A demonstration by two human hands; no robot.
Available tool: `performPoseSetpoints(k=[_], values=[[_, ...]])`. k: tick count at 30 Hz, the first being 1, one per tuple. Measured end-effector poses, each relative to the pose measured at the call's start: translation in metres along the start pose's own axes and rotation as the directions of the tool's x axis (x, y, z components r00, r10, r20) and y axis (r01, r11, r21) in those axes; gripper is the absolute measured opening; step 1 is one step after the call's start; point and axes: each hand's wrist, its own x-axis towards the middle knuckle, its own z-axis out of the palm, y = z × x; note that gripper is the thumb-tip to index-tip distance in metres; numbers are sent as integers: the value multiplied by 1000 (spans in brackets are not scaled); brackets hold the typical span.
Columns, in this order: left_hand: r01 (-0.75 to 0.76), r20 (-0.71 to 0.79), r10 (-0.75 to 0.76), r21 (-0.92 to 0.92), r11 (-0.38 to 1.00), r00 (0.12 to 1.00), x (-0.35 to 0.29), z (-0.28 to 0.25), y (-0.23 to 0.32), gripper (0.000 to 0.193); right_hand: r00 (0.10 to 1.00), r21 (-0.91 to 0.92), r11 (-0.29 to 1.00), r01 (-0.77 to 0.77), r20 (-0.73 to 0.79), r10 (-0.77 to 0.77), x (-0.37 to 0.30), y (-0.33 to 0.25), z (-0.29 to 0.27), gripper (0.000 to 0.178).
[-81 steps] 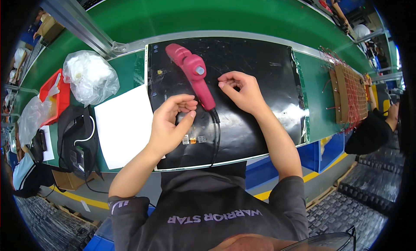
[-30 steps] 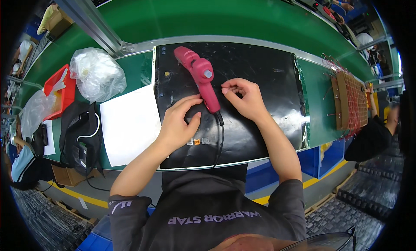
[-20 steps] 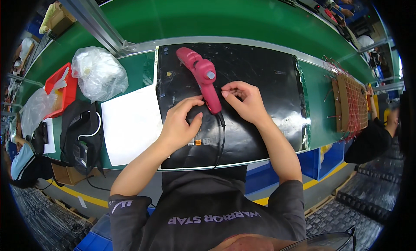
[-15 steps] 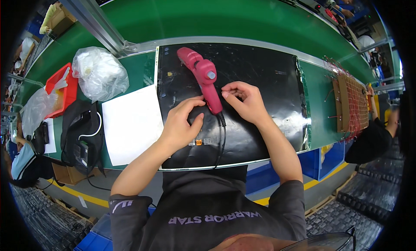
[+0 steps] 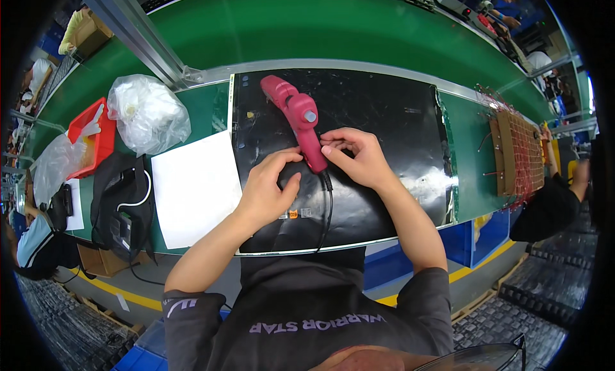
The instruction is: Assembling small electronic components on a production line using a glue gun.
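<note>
Flanks pink plastic appliance [image 5: 302, 115] with unclenched left hand [image 5: 264, 186] and right hand [image 5: 362, 161], risking skids from black cord [image 5: 331, 206] snagging at table's [image 5: 471, 172] near edge.

I read this as a factory floor, an assembly line: a wide green belt [image 5: 359, 41], apparently a conveyor, runs past the far edge of the bench [image 5: 474, 147], with a metal post [image 5: 131, 38] rising beside it. To my right a co-worker in black [image 5: 544, 207] stands along the same line; blue bins [image 5: 456, 239] sit below, and a yellow line [image 5: 144, 300] marks the grey floor.
</note>
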Motion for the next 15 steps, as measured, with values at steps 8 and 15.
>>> performPoseSetpoints(k=[8, 15], values=[[-23, 9, 23, 22, 999, 1000, 1, -4, 1, 31, 999, 13, 999, 48, 6, -49, 3, 0, 2, 26], [-38, -4, 38, 3, 999, 999, -2, 3, -4, 33, 1000, 15, 1000, 24, 9, -24, 0, -2, 0, 24]])
